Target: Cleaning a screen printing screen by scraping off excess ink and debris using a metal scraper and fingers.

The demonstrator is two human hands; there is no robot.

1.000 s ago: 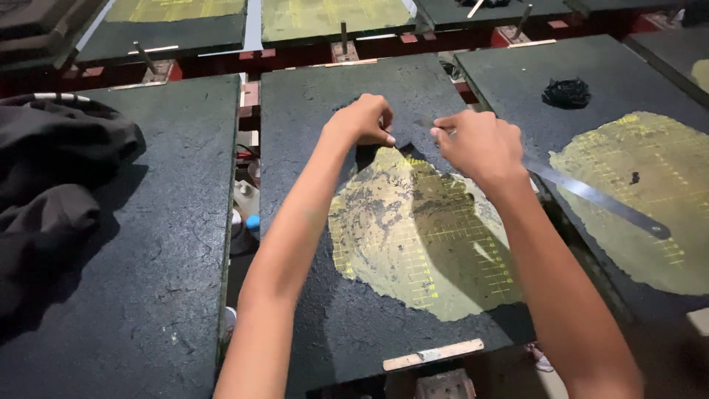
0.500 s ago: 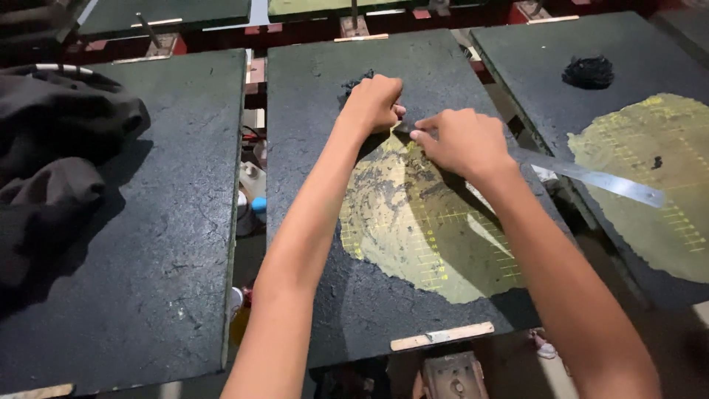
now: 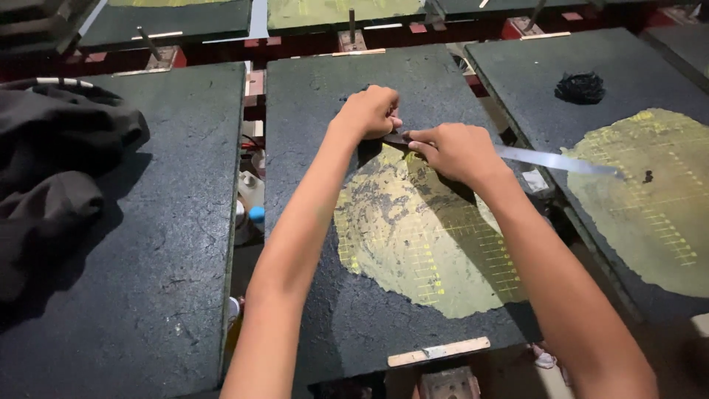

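My left hand [image 3: 369, 111] is closed, its fingertips pinching a small dark flap [image 3: 396, 137] of the surface layer at the top edge of a yellow-green gridded patch [image 3: 421, 236]. This patch lies on the middle dark board [image 3: 317, 81]. My right hand [image 3: 454, 151] rests on the patch right beside the left, touching it. It grips one end of a long thin metal strip [image 3: 554, 159], which reaches out to the right over the gap between boards.
A dark garment [image 3: 52, 162] is heaped on the left board [image 3: 148, 258]. The right board [image 3: 517, 66] carries another yellow-green patch [image 3: 650, 192] and a black wad [image 3: 580, 87]. A pale tape strip [image 3: 439, 351] marks the middle board's near edge. Bottles [image 3: 251, 207] sit in the left gap.
Both hands stay together at the patch's top edge. The metal strip has swung from slanting down-right to nearly level. The view has shifted slightly.
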